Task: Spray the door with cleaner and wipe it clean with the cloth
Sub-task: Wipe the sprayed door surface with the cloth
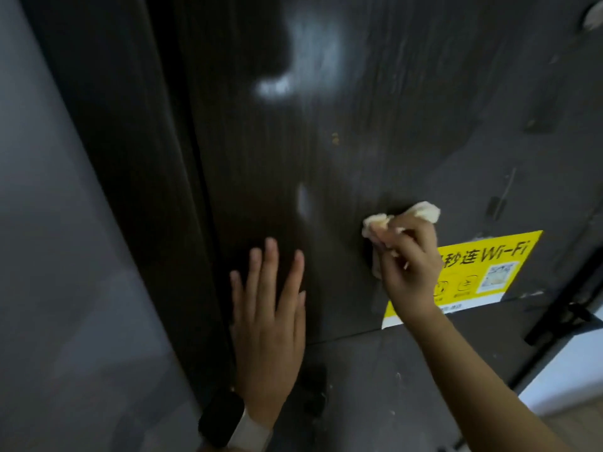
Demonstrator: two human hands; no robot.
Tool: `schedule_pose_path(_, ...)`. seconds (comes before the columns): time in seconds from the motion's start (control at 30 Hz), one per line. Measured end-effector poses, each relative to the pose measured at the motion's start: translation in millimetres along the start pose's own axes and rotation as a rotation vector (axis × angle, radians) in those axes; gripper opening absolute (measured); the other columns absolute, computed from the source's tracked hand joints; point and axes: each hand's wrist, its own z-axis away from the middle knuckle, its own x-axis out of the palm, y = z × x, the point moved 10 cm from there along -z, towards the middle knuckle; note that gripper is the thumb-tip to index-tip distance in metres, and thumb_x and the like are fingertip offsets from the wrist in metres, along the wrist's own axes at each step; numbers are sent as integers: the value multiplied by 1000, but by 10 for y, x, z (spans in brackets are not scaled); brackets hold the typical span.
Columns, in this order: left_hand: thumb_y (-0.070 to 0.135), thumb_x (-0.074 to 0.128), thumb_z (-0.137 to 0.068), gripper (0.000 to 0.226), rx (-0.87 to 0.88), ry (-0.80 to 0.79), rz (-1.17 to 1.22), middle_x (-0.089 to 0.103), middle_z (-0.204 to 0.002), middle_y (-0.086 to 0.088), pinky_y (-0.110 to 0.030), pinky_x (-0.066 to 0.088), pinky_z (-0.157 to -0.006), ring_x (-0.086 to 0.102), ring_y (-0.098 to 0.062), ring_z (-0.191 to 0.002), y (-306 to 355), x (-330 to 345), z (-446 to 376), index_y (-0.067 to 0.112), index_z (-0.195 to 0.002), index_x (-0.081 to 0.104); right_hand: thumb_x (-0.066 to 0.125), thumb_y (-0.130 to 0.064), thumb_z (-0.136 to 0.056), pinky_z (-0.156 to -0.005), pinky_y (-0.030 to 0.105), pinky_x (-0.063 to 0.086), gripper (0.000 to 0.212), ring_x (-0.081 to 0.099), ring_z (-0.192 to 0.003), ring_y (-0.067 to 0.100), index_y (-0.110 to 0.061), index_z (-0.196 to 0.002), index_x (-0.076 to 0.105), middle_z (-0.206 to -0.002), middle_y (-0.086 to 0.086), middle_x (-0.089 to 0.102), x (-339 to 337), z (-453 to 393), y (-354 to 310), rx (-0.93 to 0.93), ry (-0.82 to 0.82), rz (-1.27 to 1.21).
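Observation:
A dark brown door (326, 141) fills most of the view, with pale glare patches on its glossy face. My right hand (411, 269) is closed on a crumpled cream cloth (375, 226) and presses it against the door, just left of a yellow sticker. My left hand (267, 308) lies flat on the door's lower left, fingers spread and pointing up, with a dark watch on its wrist. No spray bottle is in view.
A yellow Wi-Fi sticker (489, 269) with a QR code is stuck on the door at the right. The dark door frame (130, 158) and a grey wall (49, 223) stand to the left. A black bar-shaped fitting (567, 318) juts out at the right edge.

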Motion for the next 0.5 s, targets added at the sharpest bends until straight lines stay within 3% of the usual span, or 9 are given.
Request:
schedule_pose_path(0.03,29,41,-97,59,44,-3,-1,-2,-163,-1,-43,2,-122,2,-21,-151,116,45,-132,25,-152,18,60,0,-92,-79,27,44,13,54,-86,23,-7,-96,70,-98,4,53,66,134,66,-3,-55,13)
schedule_pose_path(0.1,29,42,-98,61,96,0,-24,0,-163,-4,-45,2,-122,2,-22,-151,264,149,-352,24,-153,16,51,-14,-100,-77,32,47,24,53,-82,29,-5,-95,71,-98,3,51,222,620,194,-9,-218,12)
schedule_pose_path(0.17,32,39,-100,60,96,24,-94,-5,-163,-4,-48,-1,-121,-1,-22,-151,311,240,-484,23,-154,14,44,-15,-101,-70,34,45,21,49,-81,27,-11,-100,64,-97,3,49,293,1147,269,-101,-388,8)
schedule_pose_path(0.27,36,35,-101,60,80,61,-165,-9,-163,-4,-51,-2,-120,-3,-23,-150,316,324,-502,21,-154,13,35,-14,-102,-75,31,43,23,48,-87,25,-13,-111,57,-101,5,50,278,1348,324,-196,-579,-3)
schedule_pose_path(0.3,37,36,-101,60,80,73,-173,-9,-163,-4,-52,-2,-120,-4,-23,-150,317,344,-496,21,-154,13,38,-13,-102,-77,33,46,26,51,-88,27,-9,-113,61,-102,7,54,234,1167,323,-202,-550,-2)
schedule_pose_path(0.37,36,38,-101,61,73,98,-186,-9,-163,-4,-53,-3,-119,-4,-23,-150,309,353,-494,19,-154,14,53,-3,-95,-74,39,48,19,55,-84,30,-1,-104,69,-94,10,57,28,517,349,-141,-318,16)
schedule_pose_path(0.43,35,40,-100,60,63,124,-174,-9,-163,-3,-53,-3,-119,-4,-23,-150,308,343,-508,18,-153,17,64,10,-85,-72,39,46,20,55,-83,32,-3,-98,72,-93,10,56,-277,-157,403,-77,-40,8)
schedule_pose_path(0.5,34,42,-98,61,48,140,-137,-8,-163,-1,-52,-4,-119,-3,-23,-150,319,331,-523,18,-152,19,67,16,-81,-73,40,46,29,54,-86,31,-6,-100,70,-95,12,56,-414,-438,452,-40,113,-56)
